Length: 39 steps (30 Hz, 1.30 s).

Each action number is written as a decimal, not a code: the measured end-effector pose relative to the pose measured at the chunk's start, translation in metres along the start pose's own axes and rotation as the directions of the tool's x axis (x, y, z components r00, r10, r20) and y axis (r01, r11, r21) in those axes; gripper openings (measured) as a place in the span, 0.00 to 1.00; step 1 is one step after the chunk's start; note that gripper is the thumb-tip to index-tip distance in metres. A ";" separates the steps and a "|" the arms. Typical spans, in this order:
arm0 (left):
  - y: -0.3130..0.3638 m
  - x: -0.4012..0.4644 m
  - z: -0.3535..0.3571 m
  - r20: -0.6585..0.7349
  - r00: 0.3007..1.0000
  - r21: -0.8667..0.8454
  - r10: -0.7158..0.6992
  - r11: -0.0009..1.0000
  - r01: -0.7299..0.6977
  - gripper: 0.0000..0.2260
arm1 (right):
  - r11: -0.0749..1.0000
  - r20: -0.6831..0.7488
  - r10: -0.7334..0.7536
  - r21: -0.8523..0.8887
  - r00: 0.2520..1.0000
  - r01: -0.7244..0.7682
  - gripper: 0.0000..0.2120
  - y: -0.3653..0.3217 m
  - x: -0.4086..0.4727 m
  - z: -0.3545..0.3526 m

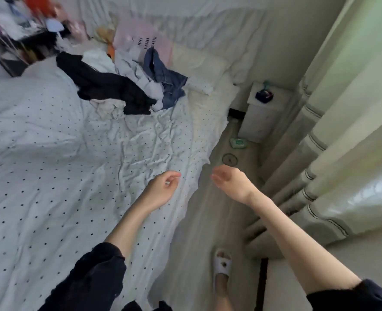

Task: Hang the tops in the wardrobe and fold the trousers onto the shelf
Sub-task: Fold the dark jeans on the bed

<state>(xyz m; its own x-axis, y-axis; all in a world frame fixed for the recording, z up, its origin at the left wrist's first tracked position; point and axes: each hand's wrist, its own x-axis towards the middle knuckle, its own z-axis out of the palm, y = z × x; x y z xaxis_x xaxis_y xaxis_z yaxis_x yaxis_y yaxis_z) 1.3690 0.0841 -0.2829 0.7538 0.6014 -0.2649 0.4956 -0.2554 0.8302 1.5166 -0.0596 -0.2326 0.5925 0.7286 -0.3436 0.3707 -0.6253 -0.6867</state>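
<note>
White cotton dotted with small dark specks is spreading under and ahead of the left hand [163, 187], the rumpled cover of the bed [51, 176] the person is standing beside. Both hands are reaching forward and holding nothing: the left hand is hanging with its fingers loosely curled over the bed's edge, and the right hand [228, 179] is hovering just beside it over the bare floor [208, 221], its fingers relaxed and slightly bent. Well ahead of both hands, up the bed and to the left of the left hand's line, the pile of clothes [127, 86] is lying in a heap, probably dumped there for sorting: a black garment [105, 86] is sprawling across the near side, white pieces are bunching in the middle, and a blue denim piece [165, 79] is draping on the far right. Motion blur is making it hard to tell tops from trousers in that heap. Far beyond the right hand a white bedside table [264, 113] is standing against the wall, and to the right of the right arm pale curtains [342, 153] are hanging. The hands seem to be heading for the pile, so picking out a first garment is likely the step in hand.
</note>
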 end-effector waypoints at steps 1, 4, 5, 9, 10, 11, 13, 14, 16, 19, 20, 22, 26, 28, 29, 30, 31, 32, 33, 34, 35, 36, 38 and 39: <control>0.008 0.031 0.001 -0.039 0.999 0.003 -0.003 1.000 0.003 0.10 | 0.999 0.022 -0.039 0.008 0.999 0.039 0.15 -0.001 0.032 -0.015; 0.032 0.106 0.010 -0.116 0.991 -0.029 -0.060 0.998 0.057 0.11 | 0.991 0.078 -0.131 0.018 0.988 0.130 0.12 -0.003 0.114 -0.061; 0.041 0.123 0.013 -0.121 0.990 -0.041 -0.071 0.997 0.067 0.11 | 0.991 0.102 -0.137 0.010 0.985 0.137 0.12 -0.006 0.136 -0.076; 0.068 0.199 0.009 -0.186 0.971 -0.114 -0.150 0.985 0.130 0.11 | 0.987 0.191 -0.161 0.026 0.968 0.159 0.13 -0.029 0.246 -0.130; 0.070 0.208 0.004 -0.197 0.967 -0.120 -0.165 0.982 0.143 0.11 | 0.986 0.196 -0.164 0.033 0.967 0.161 0.13 -0.034 0.264 -0.134; 0.070 0.222 -0.003 -0.218 0.957 -0.124 -0.191 0.978 0.167 0.11 | 0.985 0.212 -0.175 0.027 0.962 0.173 0.13 -0.040 0.288 -0.136; 0.065 0.262 -0.020 -0.281 0.923 -0.147 -0.261 0.963 0.227 0.11 | 0.977 0.280 -0.198 -0.018 0.939 0.211 0.13 -0.052 0.348 -0.137; 0.063 0.274 -0.027 -0.301 0.912 -0.137 -0.277 0.959 0.247 0.11 | 0.976 0.303 -0.202 -0.021 0.931 0.218 0.13 -0.054 0.367 -0.135; 0.056 0.314 -0.044 -0.335 0.890 -0.146 -0.308 0.951 0.274 0.10 | 0.973 0.345 -0.208 -0.025 0.915 0.231 0.13 -0.065 0.418 -0.134; 0.045 0.371 -0.067 -0.370 0.866 -0.159 -0.337 0.941 0.298 0.09 | 0.953 0.355 -0.248 -0.078 0.901 0.293 0.13 -0.080 0.487 -0.131; 0.041 0.393 -0.075 -0.376 0.855 -0.181 -0.358 0.933 0.311 0.09 | 0.945 0.363 -0.262 -0.091 0.894 0.314 0.13 -0.088 0.512 -0.130; 0.038 0.433 -0.089 -0.388 0.832 -0.211 -0.395 0.917 0.338 0.11 | 0.930 0.381 -0.283 -0.117 0.880 0.350 0.13 -0.101 0.561 -0.125; 0.036 0.503 -0.115 -0.379 0.788 -0.256 -0.485 0.873 0.415 0.12 | 0.901 0.468 -0.259 -0.197 0.845 0.386 0.14 -0.122 0.651 -0.109; 0.032 0.520 -0.124 -0.368 0.779 -0.269 -0.507 0.861 0.432 0.12 | 0.888 0.521 -0.237 -0.227 0.820 0.400 0.15 -0.133 0.678 -0.100; 0.025 0.532 -0.131 -0.375 0.763 -0.282 -0.527 0.849 0.447 0.12 | 0.881 0.550 -0.224 -0.239 0.804 0.409 0.15 -0.142 0.699 -0.091; 0.017 0.542 -0.137 -0.380 0.744 -0.295 -0.549 0.835 0.465 0.12 | 0.865 0.575 -0.222 -0.256 0.788 0.431 0.15 -0.149 0.719 -0.081; 0.014 0.545 -0.141 -0.383 0.735 -0.296 -0.560 0.828 0.476 0.12 | 0.849 0.592 -0.231 -0.265 0.773 0.457 0.16 -0.155 0.729 -0.074; 0.005 0.552 -0.147 -0.397 0.714 -0.310 -0.576 0.817 0.487 0.12 | 0.828 0.619 -0.248 -0.264 0.745 0.494 0.16 -0.163 0.745 -0.061; -0.004 0.560 -0.154 -0.418 0.686 -0.326 -0.596 0.803 0.499 0.12 | 0.800 0.641 -0.277 -0.259 0.716 0.542 0.17 -0.172 0.762 -0.046; -0.019 0.567 -0.159 -0.442 0.638 -0.361 -0.631 0.776 0.518 0.12 | 0.764 0.672 -0.309 -0.246 0.673 0.597 0.17 -0.181 0.782 -0.022; -0.024 0.570 -0.164 -0.467 0.605 -0.378 -0.644 0.764 0.522 0.12 | 0.737 0.666 -0.361 -0.225 0.652 0.638 0.16 -0.188 0.792 -0.011; -0.031 0.574 -0.167 -0.503 0.563 -0.400 -0.656 0.754 0.521 0.11 | 0.706 0.661 -0.415 -0.200 0.625 0.680 0.16 -0.195 0.804 0.004; -0.047 0.576 -0.170 -0.574 0.446 -0.472 -0.686 0.723 0.505 0.10 | 0.602 0.652 -0.526 -0.168 0.546 0.781 0.16 -0.211 0.824 0.037; -0.054 0.576 -0.169 -0.603 0.384 -0.516 -0.699 0.709 0.480 0.10 | 0.520 0.653 -0.576 -0.170 0.491 0.837 0.16 -0.219 0.833 0.054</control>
<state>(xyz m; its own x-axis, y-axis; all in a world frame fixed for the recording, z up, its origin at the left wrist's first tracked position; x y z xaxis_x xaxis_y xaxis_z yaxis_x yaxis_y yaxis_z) 1.7040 0.5720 -0.3974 -0.3177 0.8660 -0.3861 0.4904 0.4986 0.7148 1.8905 0.6993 -0.4031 -0.3900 0.9007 -0.1912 0.8101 0.2369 -0.5363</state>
